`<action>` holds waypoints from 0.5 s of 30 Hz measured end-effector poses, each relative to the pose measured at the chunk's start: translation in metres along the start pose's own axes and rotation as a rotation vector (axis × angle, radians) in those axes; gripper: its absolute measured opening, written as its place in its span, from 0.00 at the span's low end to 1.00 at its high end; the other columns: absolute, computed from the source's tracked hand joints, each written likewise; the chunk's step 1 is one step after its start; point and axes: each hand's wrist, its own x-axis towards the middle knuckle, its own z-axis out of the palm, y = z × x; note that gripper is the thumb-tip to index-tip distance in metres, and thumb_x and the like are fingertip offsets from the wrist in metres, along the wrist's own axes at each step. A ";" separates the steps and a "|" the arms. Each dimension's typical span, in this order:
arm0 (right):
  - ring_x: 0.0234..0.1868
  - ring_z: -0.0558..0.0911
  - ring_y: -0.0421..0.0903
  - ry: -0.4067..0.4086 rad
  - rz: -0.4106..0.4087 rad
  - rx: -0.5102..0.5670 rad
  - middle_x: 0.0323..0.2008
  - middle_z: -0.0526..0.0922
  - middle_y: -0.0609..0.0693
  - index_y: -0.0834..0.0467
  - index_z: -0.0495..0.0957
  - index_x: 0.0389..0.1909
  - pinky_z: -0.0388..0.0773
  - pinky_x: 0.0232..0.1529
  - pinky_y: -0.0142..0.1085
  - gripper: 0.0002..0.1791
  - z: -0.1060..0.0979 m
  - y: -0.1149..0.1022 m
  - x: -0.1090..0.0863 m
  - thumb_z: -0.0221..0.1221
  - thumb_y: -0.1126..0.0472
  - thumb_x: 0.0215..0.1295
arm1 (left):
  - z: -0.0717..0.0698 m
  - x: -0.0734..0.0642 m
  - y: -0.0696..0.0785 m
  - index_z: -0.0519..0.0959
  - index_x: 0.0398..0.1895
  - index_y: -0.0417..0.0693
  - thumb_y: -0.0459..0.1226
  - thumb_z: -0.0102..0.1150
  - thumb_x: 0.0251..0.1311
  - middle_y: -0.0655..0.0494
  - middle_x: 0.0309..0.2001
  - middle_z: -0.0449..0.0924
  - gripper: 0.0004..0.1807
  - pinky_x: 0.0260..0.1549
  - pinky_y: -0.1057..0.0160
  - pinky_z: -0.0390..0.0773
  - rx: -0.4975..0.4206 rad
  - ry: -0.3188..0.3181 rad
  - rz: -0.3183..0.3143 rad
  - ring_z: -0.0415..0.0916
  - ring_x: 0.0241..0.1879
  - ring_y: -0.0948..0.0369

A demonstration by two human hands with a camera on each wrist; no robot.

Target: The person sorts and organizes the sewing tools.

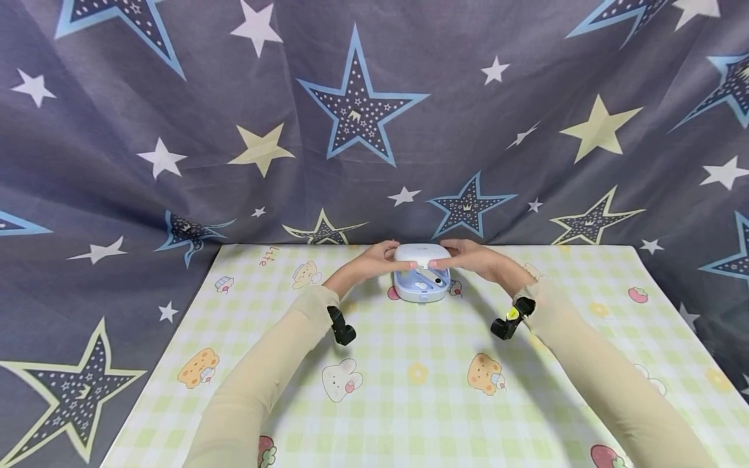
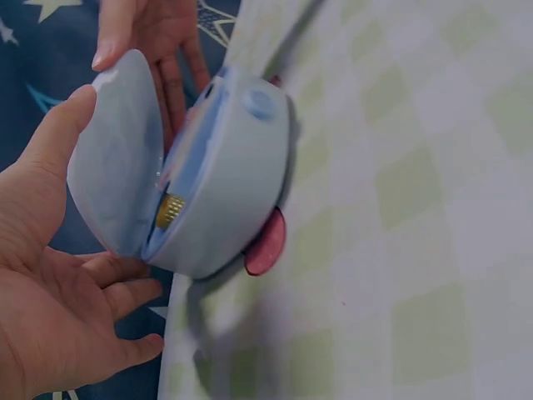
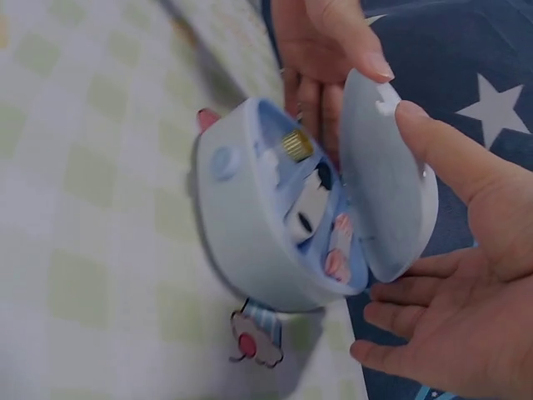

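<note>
A pale blue storage case sits at the far edge of the table, its hinged lid partly raised. My left hand holds the lid from the left, thumb at its front edge and fingers behind. From the other side my right hand grips the lid the same way. Inside the case, the right wrist view shows a white device with dark ends, a gold ridged piece and a pink-and-white piece. Part of the contents is hidden by the case wall.
A green-and-white checked tablecloth with cartoon prints covers the table. Behind the table's far edge hangs a dark curtain with stars, close to the case. Each wrist wears a black camera mount.
</note>
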 end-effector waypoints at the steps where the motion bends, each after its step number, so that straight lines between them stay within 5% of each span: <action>1: 0.80 0.54 0.63 0.008 -0.005 -0.012 0.79 0.53 0.67 0.69 0.47 0.79 0.52 0.79 0.55 0.52 0.001 0.002 0.000 0.65 0.50 0.67 | 0.001 0.000 -0.002 0.50 0.80 0.37 0.47 0.70 0.61 0.41 0.79 0.57 0.52 0.77 0.53 0.55 0.014 0.005 0.008 0.55 0.79 0.50; 8: 0.80 0.52 0.64 0.060 -0.052 -0.110 0.79 0.52 0.66 0.66 0.47 0.80 0.52 0.78 0.56 0.55 0.009 0.013 -0.003 0.68 0.46 0.64 | 0.006 -0.003 -0.013 0.52 0.80 0.41 0.53 0.70 0.59 0.44 0.82 0.47 0.54 0.77 0.51 0.54 0.224 0.054 0.111 0.53 0.80 0.51; 15: 0.78 0.58 0.64 0.115 -0.166 -0.254 0.77 0.57 0.68 0.66 0.50 0.79 0.54 0.77 0.58 0.54 0.019 0.020 -0.008 0.70 0.49 0.62 | 0.011 -0.011 -0.019 0.57 0.79 0.46 0.53 0.74 0.54 0.47 0.76 0.66 0.53 0.76 0.47 0.58 0.393 0.102 0.233 0.63 0.75 0.50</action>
